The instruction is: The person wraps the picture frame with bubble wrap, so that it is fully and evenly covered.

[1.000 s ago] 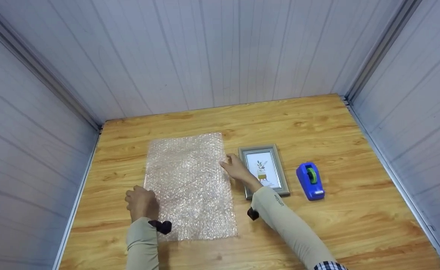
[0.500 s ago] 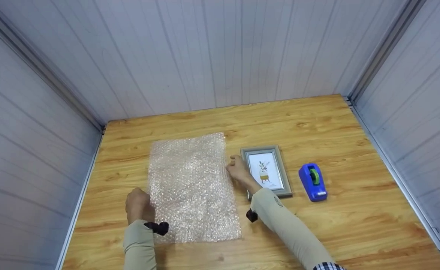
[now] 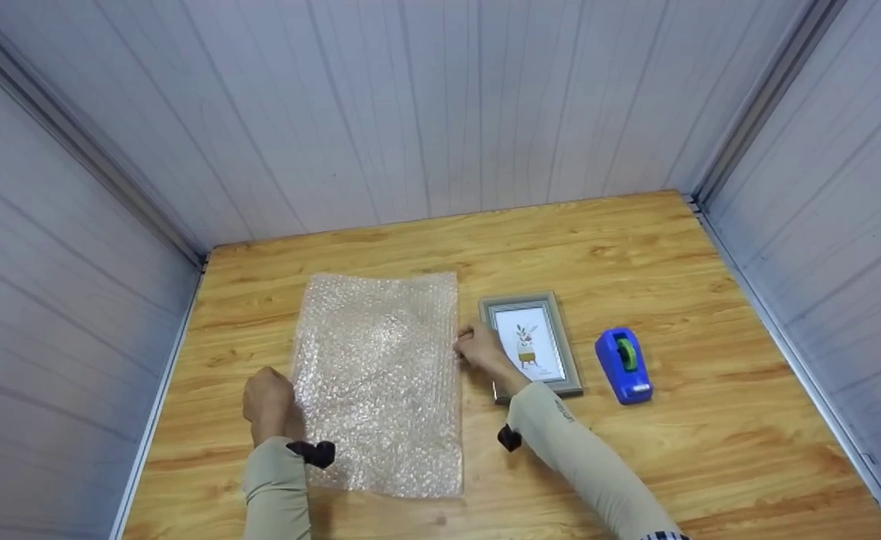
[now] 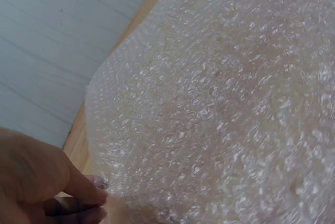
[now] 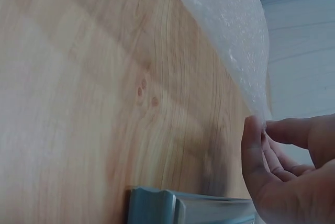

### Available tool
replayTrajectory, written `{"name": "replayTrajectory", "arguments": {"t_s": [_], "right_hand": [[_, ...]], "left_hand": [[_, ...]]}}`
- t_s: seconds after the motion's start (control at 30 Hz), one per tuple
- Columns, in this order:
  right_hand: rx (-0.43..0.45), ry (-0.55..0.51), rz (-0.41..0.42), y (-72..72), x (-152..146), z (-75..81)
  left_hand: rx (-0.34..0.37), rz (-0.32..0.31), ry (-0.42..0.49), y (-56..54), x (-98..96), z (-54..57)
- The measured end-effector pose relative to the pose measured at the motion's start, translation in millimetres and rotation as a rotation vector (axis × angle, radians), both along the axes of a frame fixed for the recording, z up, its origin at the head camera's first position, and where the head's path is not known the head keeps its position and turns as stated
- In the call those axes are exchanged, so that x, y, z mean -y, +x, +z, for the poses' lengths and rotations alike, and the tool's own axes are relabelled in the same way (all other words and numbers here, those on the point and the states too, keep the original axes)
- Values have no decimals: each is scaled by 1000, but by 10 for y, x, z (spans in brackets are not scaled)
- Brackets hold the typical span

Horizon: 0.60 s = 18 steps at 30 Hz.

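Note:
A clear sheet of bubble wrap (image 3: 380,382) lies over the left-middle of the wooden table in the head view. My left hand (image 3: 269,397) pinches its left edge; in the left wrist view the thumb and fingertips (image 4: 99,195) meet right at the sheet's margin. On the opposite side, my right hand (image 3: 482,351) pinches the right edge. The right wrist view shows that edge of the bubble wrap (image 5: 230,30) rising off the table between thumb and forefinger. Just right of this hand lies a grey picture frame (image 3: 563,337) holding a plant print, partly covered by the wrist.
A blue tape dispenser (image 3: 623,375) with a green roll stands right of the picture frame. Pale panel walls (image 3: 440,112) enclose the wooden table (image 3: 711,420) at the back and both sides.
Both hands have gone from loose fingers at the sheet's sides to pinching its edges. The bubble wrap has shifted slightly and now sits straighter, its edges lifted a little.

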State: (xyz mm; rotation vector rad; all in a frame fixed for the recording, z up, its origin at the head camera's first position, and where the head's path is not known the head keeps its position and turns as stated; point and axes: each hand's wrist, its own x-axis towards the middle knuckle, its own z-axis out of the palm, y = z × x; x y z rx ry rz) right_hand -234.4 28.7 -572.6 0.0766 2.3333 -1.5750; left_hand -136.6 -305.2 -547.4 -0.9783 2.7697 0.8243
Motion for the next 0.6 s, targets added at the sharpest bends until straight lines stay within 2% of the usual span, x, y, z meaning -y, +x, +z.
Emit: {"name": "replayTrajectory", "arguments": {"t_s": [0.1,0.23,0.6], "right_hand": [[59,-17,27,-4,-20,15],[60,25,76,-27,-52,8],[16,58,189,-113,-92,-24]], "left_hand": [[-67,50,-18,-8,-33,-17],[-130,94,-18,-7,-75,-31],[-172,125,-12,71,-168,-62]]}}
